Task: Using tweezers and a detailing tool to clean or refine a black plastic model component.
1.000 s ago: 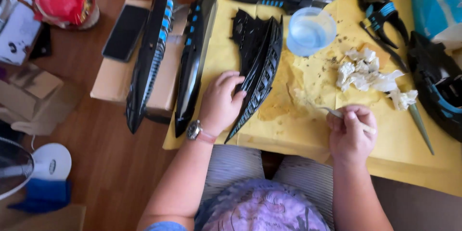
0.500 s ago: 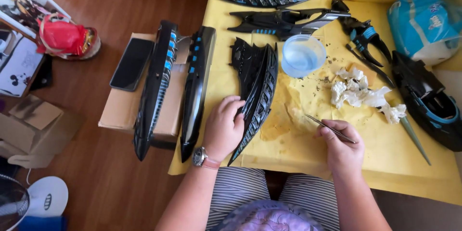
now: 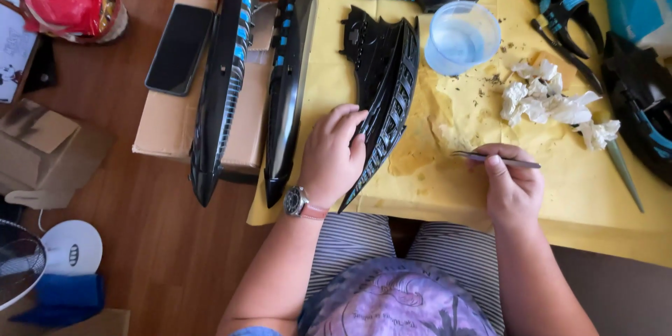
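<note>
On the yellow table cover (image 3: 448,189), the left hand (image 3: 334,157) lies flat, fingers together, pressing a black ribbed wing-shaped panel (image 3: 385,91) that runs from twelve down to seven o'clock. At three o'clock of it, the right hand (image 3: 513,185) pinches thin metal tweezers (image 3: 495,159). A plastic cup (image 3: 460,36) and crumpled tissue (image 3: 542,98) sit toward one o'clock.

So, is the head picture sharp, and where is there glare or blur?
Head view: mostly sharp, evenly daylit; glossy highlights on the long black panel; red bag at the left edge slightly blurred; left hand and right hand clear, soft shadows.
</note>
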